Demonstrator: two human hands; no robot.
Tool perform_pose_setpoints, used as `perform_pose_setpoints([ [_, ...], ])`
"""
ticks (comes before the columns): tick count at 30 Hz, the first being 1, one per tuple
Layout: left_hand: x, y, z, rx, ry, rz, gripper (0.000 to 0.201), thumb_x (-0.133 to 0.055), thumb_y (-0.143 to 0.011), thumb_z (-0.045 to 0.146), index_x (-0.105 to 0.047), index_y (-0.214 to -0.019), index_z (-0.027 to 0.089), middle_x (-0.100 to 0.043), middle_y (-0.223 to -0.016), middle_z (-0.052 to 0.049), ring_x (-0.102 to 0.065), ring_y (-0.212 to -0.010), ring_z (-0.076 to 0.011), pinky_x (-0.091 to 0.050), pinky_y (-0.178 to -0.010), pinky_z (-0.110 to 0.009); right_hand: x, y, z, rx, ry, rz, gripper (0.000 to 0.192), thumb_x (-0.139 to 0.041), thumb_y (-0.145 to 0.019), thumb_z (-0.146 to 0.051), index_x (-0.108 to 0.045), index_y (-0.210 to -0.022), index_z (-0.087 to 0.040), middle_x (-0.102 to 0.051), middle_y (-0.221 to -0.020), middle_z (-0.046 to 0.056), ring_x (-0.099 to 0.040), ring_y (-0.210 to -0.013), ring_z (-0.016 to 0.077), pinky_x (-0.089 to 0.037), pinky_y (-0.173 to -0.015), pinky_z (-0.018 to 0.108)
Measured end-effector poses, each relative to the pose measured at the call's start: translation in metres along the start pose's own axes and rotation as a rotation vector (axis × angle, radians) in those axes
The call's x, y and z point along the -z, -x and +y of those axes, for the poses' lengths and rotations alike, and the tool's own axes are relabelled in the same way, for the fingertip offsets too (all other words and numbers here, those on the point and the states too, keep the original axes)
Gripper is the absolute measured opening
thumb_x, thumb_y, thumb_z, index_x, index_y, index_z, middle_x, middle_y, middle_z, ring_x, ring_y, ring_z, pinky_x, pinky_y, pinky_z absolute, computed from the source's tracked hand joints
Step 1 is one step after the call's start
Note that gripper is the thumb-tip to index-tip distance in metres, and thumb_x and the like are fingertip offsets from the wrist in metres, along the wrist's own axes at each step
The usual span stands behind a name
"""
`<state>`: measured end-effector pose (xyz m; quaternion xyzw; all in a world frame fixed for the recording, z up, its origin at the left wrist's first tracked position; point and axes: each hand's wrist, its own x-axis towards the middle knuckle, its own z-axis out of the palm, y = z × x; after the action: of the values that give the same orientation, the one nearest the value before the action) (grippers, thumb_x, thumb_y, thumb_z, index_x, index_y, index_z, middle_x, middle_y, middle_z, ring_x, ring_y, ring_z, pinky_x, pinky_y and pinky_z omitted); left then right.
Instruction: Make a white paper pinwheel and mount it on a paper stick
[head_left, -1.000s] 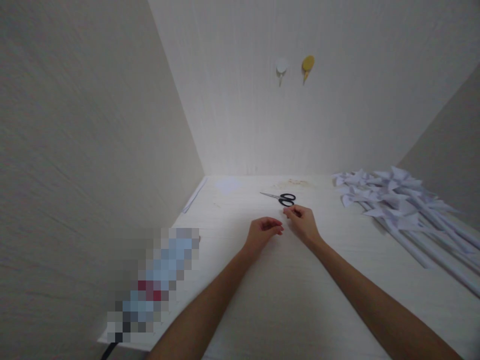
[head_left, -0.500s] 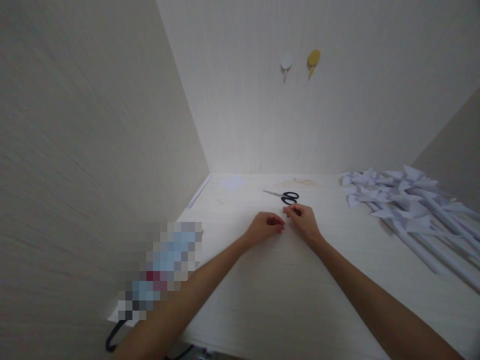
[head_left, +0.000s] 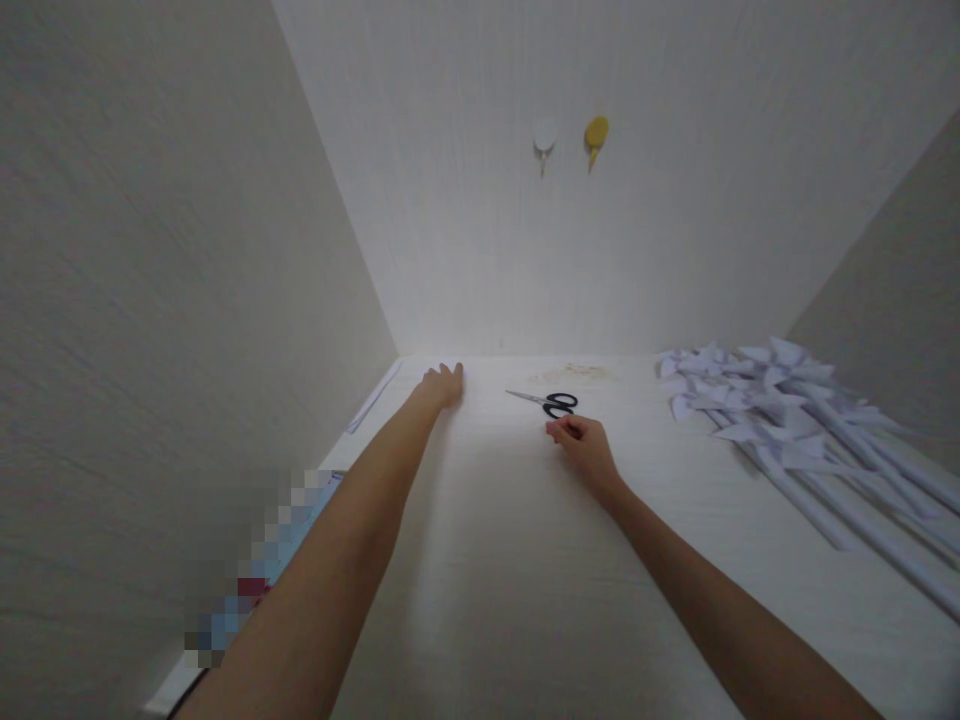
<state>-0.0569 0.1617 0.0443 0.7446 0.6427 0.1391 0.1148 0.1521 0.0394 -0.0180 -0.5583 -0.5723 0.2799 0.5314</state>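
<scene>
1. A white table (head_left: 540, 590) is set into a walled corner, and both bare arms are stretched out over it.
2. A large heap of white paper pinwheels (head_left: 787, 420) on rolled paper sticks is spread along the table's right edge, well apart from both hands.
3. The left hand (head_left: 444, 383) is laid flat, fingers together and stretched out, at the table's far left corner; whether a paper sheet lies beneath it cannot be told. The step in hand is judged to be a reach toward that corner, so a pinch or a slide back toward the near edge seems called for next.
4. The right hand (head_left: 579, 445) is rested near the table's middle, fingers loosely curled, nothing visibly gripped.
5. Black-handled scissors (head_left: 547, 402) are left lying just beyond the right hand, untouched.
6. Two small hooks (head_left: 570, 140) are fixed on the back wall.
</scene>
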Motion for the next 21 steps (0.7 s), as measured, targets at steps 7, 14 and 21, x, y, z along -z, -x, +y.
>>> perform_pose_setpoints([
  [7,-0.001,-0.012,-0.014,0.002,-0.173,-0.037,0.032,-0.044,-0.08,0.027,-0.048,-0.105,0.007,-0.061,-0.095,-0.018,-0.052,-0.094,-0.0254,-0.033,-0.084,-0.039,-0.002,-0.003,0.002,-0.002,-0.011,-0.002,0.025,-0.052,-0.067,-0.035,-0.054,-0.053,-0.015,-0.044,-0.046,-0.002,-0.037,-0.043,0.0094,-0.027,-0.043,0.022],
  [14,-0.005,-0.022,-0.011,-0.033,-0.359,-0.08,0.032,-0.033,-0.084,0.021,-0.049,-0.108,0.006,-0.058,-0.105,-0.022,-0.054,-0.098,-0.0271,-0.038,-0.081,-0.038,-0.002,-0.003,0.001,-0.013,-0.023,-0.006,0.024,-0.053,-0.067,-0.035,-0.053,-0.053,-0.015,-0.046,-0.048,-0.001,-0.038,-0.045,0.0097,-0.027,-0.043,0.022],
  [21,-0.004,-0.013,-0.006,0.004,-0.453,0.017,0.029,-0.038,-0.083,0.02,-0.062,-0.093,0.009,-0.062,-0.097,-0.019,-0.057,-0.095,-0.0258,-0.043,-0.077,-0.034,-0.002,-0.004,0.0,-0.004,-0.031,0.006,0.024,-0.054,-0.066,-0.034,-0.054,-0.052,-0.015,-0.044,-0.046,-0.002,-0.038,-0.046,0.0096,-0.027,-0.045,0.022],
])
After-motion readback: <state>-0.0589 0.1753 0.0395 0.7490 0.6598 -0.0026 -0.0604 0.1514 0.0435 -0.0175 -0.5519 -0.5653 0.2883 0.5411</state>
